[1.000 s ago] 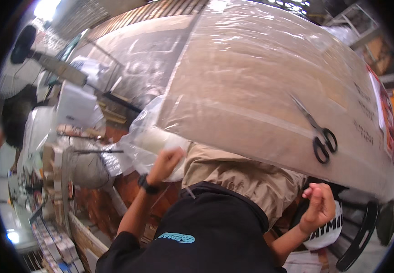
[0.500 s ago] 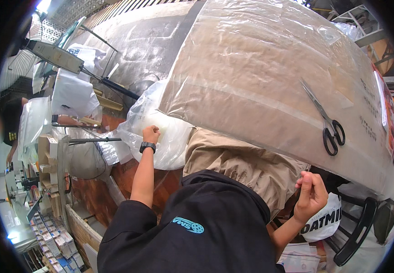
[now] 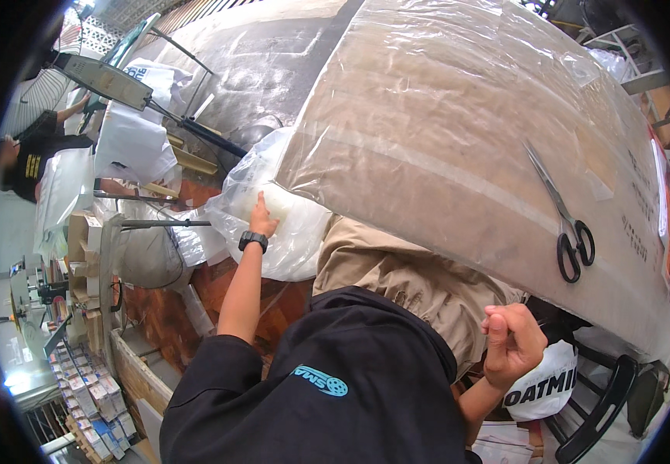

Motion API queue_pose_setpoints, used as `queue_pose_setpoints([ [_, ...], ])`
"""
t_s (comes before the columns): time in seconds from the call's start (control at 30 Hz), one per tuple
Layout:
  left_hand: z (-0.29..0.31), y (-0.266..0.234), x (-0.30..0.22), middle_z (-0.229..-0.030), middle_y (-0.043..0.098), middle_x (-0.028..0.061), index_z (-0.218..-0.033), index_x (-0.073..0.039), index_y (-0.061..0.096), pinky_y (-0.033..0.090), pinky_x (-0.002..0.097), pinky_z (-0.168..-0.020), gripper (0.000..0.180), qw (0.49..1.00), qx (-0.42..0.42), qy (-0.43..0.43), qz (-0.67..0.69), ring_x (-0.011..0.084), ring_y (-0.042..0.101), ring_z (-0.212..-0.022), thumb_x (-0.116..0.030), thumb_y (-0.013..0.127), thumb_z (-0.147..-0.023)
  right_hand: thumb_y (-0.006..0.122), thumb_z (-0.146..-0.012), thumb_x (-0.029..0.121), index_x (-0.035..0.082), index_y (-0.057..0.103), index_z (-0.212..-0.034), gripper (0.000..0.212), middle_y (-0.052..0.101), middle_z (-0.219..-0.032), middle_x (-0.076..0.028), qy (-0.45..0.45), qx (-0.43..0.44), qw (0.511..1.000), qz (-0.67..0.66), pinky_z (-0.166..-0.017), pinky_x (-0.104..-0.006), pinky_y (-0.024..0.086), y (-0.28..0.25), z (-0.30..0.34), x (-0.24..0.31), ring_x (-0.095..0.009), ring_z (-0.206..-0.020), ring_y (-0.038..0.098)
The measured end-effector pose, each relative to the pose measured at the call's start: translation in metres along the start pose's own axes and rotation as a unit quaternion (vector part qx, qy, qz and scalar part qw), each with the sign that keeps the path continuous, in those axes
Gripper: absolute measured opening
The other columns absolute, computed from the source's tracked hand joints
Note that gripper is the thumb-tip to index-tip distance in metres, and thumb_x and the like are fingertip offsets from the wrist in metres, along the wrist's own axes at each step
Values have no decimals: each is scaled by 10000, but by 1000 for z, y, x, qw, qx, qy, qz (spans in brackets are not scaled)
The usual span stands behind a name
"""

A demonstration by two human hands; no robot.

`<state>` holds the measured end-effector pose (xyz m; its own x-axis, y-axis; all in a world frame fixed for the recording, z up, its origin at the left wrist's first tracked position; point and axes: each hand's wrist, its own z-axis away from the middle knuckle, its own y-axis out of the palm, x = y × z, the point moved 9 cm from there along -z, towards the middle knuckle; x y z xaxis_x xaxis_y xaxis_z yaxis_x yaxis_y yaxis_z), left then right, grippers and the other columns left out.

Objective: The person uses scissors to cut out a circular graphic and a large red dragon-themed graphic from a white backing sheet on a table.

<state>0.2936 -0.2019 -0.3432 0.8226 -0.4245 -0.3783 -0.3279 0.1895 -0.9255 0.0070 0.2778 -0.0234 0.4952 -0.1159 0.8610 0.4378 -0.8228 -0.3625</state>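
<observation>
Clear plastic lay under one hand, and the other hand was by the lap.
The left hand was over the big see-through bag, with one finger stuck out long and the others a bit bent; nothing could be seen in it (I could not tell if it touched the bag). A black watch was on that wrist. The bag sat to the left of the tan pants, by the near corner of the big brown board. The right hand was near the board's edge, its fingers curled; how tightly, or around what, I could not tell. Black-handled scissors lay on the board, tips pointing away.
</observation>
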Motion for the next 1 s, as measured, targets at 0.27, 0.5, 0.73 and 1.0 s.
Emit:
queue_pose_setpoints([
  [0.27, 112, -53, -164, -696, 630, 149, -960, -24, 624, 503, 379, -624, 138, 950, 231, 124, 169, 281, 649, -664, -128, 675, -885, 659, -924, 60, -63, 689, -873, 137, 616, -664, -91, 25, -75, 997, 2, -478, -217, 366, -18, -4, -15, -118, -523, 540],
  [0.5, 171, -26, -179, -813, 686, 85, -961, 22, 644, 517, 292, -662, 199, 914, 326, 85, 226, 133, 646, -733, -121, 753, -874, 664, -925, 63, -65, 688, -877, 138, 620, -678, -105, -1, -76, 997, -17, -476, -215, 372, -24, -14, -10, -120, -526, 541],
  [0.73, 181, 0, -146, -985, 673, 48, -1093, -8, 676, 532, 270, -812, 170, 829, 429, -16, 357, 117, 641, -928, -72, 671, -935, 665, -932, 70, -73, 685, -888, 150, 619, -698, -100, 4, -69, 997, -21, -486, -206, 380, -29, -10, -12, -112, -538, 541],
  [1.0, 170, -42, -139, -1025, 635, 68, -1107, -21, 678, 528, 297, -792, 201, 911, 234, 41, 338, 154, 633, -886, -79, 670, -914, 653, -948, 104, -70, 687, -886, 188, 604, -678, -84, 25, -73, 997, -27, -489, -207, 382, -25, -6, -24, -112, -540, 538],
])
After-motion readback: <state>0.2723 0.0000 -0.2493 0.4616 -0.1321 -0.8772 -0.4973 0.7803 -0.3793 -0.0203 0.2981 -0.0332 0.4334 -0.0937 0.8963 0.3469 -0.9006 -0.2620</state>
